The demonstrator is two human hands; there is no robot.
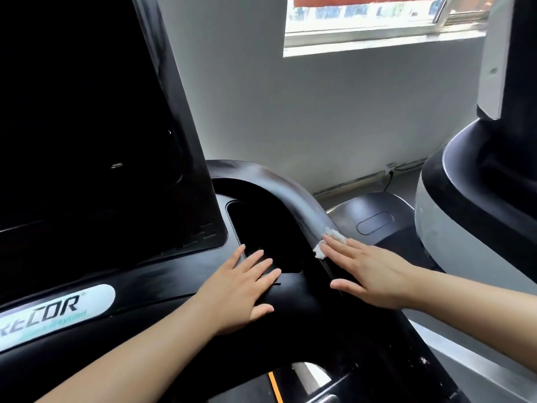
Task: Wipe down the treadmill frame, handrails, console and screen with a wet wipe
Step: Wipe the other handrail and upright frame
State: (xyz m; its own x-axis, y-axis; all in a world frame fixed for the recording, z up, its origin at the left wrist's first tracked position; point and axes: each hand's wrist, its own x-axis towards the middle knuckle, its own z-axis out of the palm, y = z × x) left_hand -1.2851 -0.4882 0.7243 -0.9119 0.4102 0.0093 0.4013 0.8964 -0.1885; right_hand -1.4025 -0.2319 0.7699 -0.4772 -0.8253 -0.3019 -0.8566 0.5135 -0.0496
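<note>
1. the right hand [374, 274] lies flat with its fingers straight and slightly spread, pressing a white wet wipe [327, 242] against the curved black handrail [290, 196]; the thumb reaches out to the left along the rail's lower edge.
2. the wipe is crumpled and mostly hidden under the fingertips, with only its upper and left edges showing on the rail's right bend.
3. the left hand [244, 286] rests open and flat on the black console [174, 286], fingers straight and fanned, holding nothing; its fingertips reach the near rim of a dark recessed tray [261, 228] set in the console.
4. the two hands are apart, with the tray's near corner and a strip of black frame between them.
5. the handrail arcs up from behind the tray and comes down to the right, its surface showing a dull grey sheen along the top.
6. left of the tray, the large dark screen [87, 126] stands tilted back, unlit, filling the upper left.
7. below the screen, a pale oval logo badge [58, 315] sits on the console's front edge, its lettering partly cut off by the frame edge.
8. to the right stands a neighbouring machine [479, 213] in black and light grey, well apart from the hands.
9. behind it all is a grey wall [319, 112] with a window [369, 21] at the top.
</note>
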